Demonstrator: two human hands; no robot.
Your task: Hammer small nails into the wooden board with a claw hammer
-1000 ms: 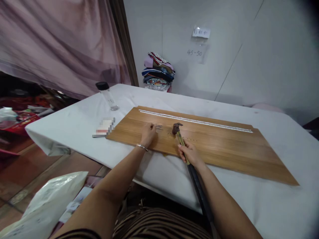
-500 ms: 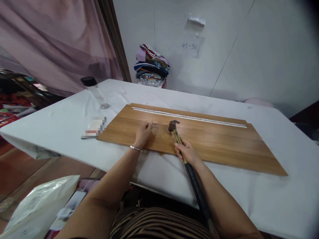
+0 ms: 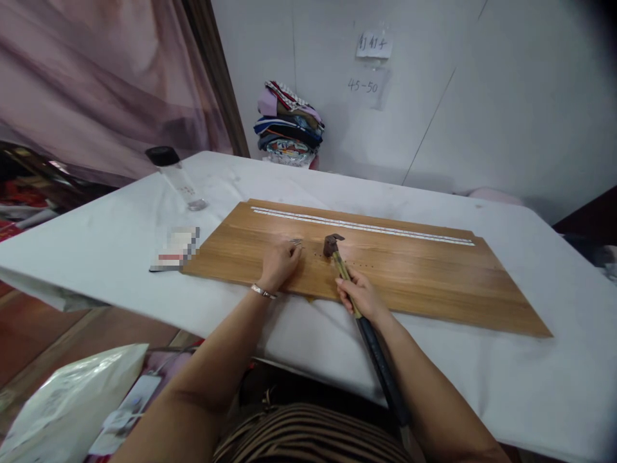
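My right hand [image 3: 360, 292] is wrapped round the handle of a claw hammer [image 3: 371, 344], whose rusty head [image 3: 331, 245] is over the wooden board [image 3: 424, 283]. The handle is pale near the head and dark lower down. My left hand [image 3: 280, 262], with a bracelet at the wrist, is on the board's left part, its fingers curled and pressed together. Several thin nails [image 3: 296, 242] lie right beside its fingertips. What those fingers pinch, if anything, is hidden. A row of small dark dots [image 3: 359, 264] runs across the board on both sides of the hammer head.
Two white printed strips [image 3: 361, 226] run along the board's far side. On the white-covered table [image 3: 226, 173], left of the board, are a clear bottle with a black lid [image 3: 180, 183] and a blurred flat packet [image 3: 176, 249]. Folded cloths [image 3: 289, 125] are stacked by the wall.
My left hand has shifted slightly nearer to me and its fingers have curled in beside the nails. My right hand and the hammer stay nearly where they were. The view has tilted slightly.
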